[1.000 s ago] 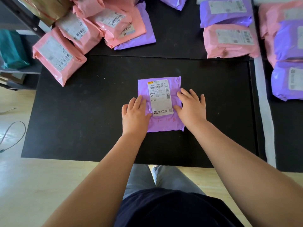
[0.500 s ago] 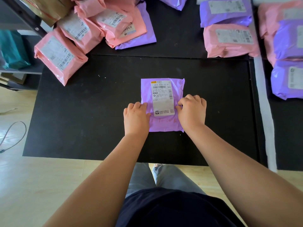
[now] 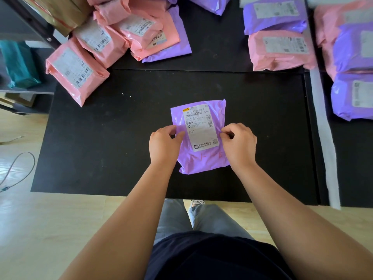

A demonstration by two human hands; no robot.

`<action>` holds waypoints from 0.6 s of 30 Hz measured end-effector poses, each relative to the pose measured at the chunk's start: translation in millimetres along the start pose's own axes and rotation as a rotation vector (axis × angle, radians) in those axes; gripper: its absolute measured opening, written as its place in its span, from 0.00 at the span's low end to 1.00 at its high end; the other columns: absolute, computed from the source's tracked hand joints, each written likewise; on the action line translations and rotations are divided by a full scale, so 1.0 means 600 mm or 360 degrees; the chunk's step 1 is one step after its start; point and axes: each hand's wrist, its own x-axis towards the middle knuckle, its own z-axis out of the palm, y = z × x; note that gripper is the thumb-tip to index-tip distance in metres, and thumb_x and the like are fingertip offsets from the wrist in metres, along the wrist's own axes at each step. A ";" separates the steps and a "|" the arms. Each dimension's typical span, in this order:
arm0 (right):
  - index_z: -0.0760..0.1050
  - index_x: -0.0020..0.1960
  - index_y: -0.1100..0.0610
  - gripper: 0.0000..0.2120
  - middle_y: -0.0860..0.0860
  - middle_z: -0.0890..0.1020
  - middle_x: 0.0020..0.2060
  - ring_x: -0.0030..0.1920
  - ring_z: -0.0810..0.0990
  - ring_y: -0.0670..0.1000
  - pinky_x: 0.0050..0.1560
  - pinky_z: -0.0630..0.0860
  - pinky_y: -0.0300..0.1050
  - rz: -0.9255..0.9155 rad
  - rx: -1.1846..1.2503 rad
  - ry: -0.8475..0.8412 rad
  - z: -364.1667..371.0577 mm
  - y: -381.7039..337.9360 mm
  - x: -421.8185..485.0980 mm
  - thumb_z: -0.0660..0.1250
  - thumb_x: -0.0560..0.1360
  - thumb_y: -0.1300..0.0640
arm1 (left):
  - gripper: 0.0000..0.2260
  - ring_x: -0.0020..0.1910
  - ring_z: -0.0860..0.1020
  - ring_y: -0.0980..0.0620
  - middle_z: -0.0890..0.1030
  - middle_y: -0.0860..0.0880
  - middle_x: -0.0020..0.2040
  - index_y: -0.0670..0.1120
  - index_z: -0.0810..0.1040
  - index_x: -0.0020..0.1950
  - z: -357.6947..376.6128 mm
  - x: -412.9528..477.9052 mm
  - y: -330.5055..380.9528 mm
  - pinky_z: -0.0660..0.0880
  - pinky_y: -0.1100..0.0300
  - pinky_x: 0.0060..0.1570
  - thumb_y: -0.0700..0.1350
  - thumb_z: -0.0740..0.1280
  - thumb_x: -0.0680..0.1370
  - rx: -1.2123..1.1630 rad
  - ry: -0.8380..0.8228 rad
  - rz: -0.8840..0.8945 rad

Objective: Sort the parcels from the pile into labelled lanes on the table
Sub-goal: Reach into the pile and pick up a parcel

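black bench (image 3: 96, 150), wide, matt. pile of pink parcels (image 3: 80, 71) heaped at its far left corner, one overhanging the left edge. sorted pink and purple parcels (image 3: 280, 49) lie along the far right, some beyond a white strip (image 3: 323, 142) running down the right side, likely a lane divider.

purple parcel (image 3: 201, 160) sits mid-bench, a little toward the near edge, label up, well apart from both groups. thin poly mailer, wrinkled and glossy: judged light, soft, floppy, a bit slick. contents look flat; fragility can't be told. white label (image 3: 201, 128) reads e201. best hold looks to be the two long side edges about mid-length, where the film pinches easily and the print stays uncovered; a single-corner hold would likely let it sag.

both forearms reach in over the near edge, knuckles up. left hand (image 3: 164, 144) at the parcel's left edge, fingers curled, thumb and fingertips pinching the film. right hand (image 3: 239, 144) mirrors it at the right edge, pinching just beside the label. whether the parcel is off the surface: cannot tell.
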 end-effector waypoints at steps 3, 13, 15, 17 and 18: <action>0.79 0.45 0.51 0.04 0.43 0.80 0.43 0.48 0.80 0.48 0.56 0.78 0.58 0.0031 0.0190 0.0003 -0.010 -0.010 -0.003 0.70 0.76 0.59 | 0.14 0.49 0.80 0.54 0.81 0.56 0.50 0.47 0.80 0.62 -0.005 0.001 0.015 0.75 0.60 0.46 0.47 0.72 0.77 -0.0246 -0.0071 -0.0188; 0.80 0.47 0.53 0.03 0.43 0.81 0.41 0.44 0.80 0.42 0.45 0.73 0.33 0.0306 0.0730 -0.0086 -0.065 -0.045 0.001 0.69 0.78 0.59 | 0.16 0.48 0.81 0.53 0.82 0.53 0.49 0.52 0.79 0.63 -0.011 -0.016 0.020 0.77 0.58 0.46 0.50 0.72 0.77 -0.0277 -0.0053 -0.0097; 0.80 0.47 0.52 0.04 0.44 0.81 0.42 0.45 0.80 0.43 0.45 0.73 0.33 0.0342 0.0800 -0.0088 -0.073 -0.051 0.000 0.70 0.78 0.60 | 0.19 0.51 0.79 0.53 0.81 0.53 0.52 0.52 0.76 0.67 -0.013 -0.019 0.020 0.77 0.56 0.51 0.52 0.72 0.77 -0.0216 -0.0022 -0.0079; 0.79 0.46 0.51 0.05 0.44 0.82 0.42 0.45 0.80 0.43 0.44 0.73 0.32 0.0374 0.0875 -0.0091 -0.081 -0.054 0.000 0.69 0.78 0.60 | 0.22 0.55 0.78 0.52 0.80 0.53 0.53 0.52 0.75 0.69 -0.017 -0.018 0.020 0.77 0.52 0.57 0.53 0.72 0.76 -0.0182 0.0034 -0.0091; 0.79 0.45 0.50 0.06 0.45 0.82 0.42 0.45 0.81 0.42 0.43 0.72 0.32 0.0389 0.0916 -0.0093 -0.086 -0.055 -0.001 0.69 0.78 0.60 | 0.23 0.56 0.77 0.51 0.80 0.53 0.54 0.52 0.75 0.69 -0.019 -0.017 0.020 0.77 0.51 0.58 0.54 0.72 0.76 -0.0159 0.0062 -0.0092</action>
